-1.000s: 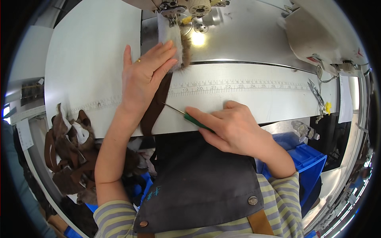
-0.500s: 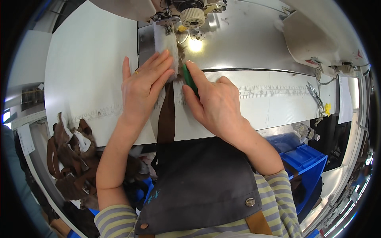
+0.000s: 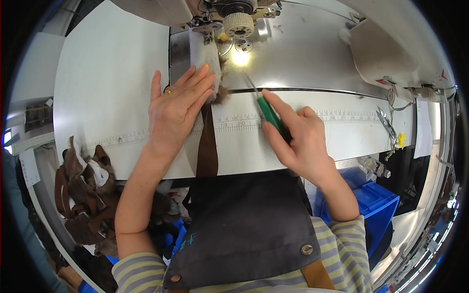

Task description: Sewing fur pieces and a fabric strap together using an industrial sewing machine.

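Observation:
A strip of fur (image 3: 201, 51), pale side up with brown hair along its right edge, lies beneath the presser foot of the sewing machine (image 3: 238, 22). My left hand (image 3: 178, 105) rests flat on its near end, fingers spread and pointing away from me. From under that hand a brown ribbon (image 3: 208, 141) runs toward me to the table's front edge. To the right, my right hand (image 3: 300, 134) grips an awl (image 3: 271, 115) with a green handle and a thin metal shaft. Its tip points at the metal machine bed, apart from the fur.
A ruler scale (image 3: 273, 117) runs across the white table. Scissors (image 3: 386, 122) lie at the right beside a small yellow piece (image 3: 401, 140). Brown fur pieces and ribbons (image 3: 90, 195) hang in a heap at the left. A blue crate (image 3: 373, 198) stands below the right side.
My right hand has moved right and toward me with the awl, away from the fur's edge. The awl's shaft now shows. My left hand stays on the fur.

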A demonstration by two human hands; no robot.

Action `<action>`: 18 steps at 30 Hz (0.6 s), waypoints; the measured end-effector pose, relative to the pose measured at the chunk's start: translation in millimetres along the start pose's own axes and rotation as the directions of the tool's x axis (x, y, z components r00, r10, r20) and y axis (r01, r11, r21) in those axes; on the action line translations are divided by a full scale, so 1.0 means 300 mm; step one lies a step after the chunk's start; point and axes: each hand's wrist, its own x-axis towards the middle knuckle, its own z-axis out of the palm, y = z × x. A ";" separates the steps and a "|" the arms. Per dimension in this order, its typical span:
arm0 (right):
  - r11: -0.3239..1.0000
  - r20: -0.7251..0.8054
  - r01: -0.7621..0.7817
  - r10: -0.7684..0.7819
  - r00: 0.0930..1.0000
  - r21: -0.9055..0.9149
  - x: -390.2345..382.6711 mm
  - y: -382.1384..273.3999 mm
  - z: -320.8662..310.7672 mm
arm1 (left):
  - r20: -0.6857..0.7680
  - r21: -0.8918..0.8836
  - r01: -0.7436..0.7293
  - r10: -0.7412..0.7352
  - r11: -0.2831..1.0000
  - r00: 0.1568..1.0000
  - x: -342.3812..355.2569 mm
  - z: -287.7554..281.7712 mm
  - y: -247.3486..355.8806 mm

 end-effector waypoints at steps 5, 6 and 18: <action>0.993 -0.051 0.024 -0.030 0.998 -0.118 0.089 -0.026 0.075 | 0.008 -0.004 0.004 -0.004 1.000 1.000 0.006 -0.003 0.005; 0.995 -0.066 0.045 -0.051 0.997 -0.094 0.094 -0.029 0.086 | 0.006 -0.001 0.004 -0.004 1.000 1.000 0.005 -0.002 0.006; 0.984 0.178 0.175 -0.167 0.970 -0.030 0.072 -0.029 0.046 | -0.051 0.028 -0.045 0.046 0.999 0.998 0.002 -0.009 -0.004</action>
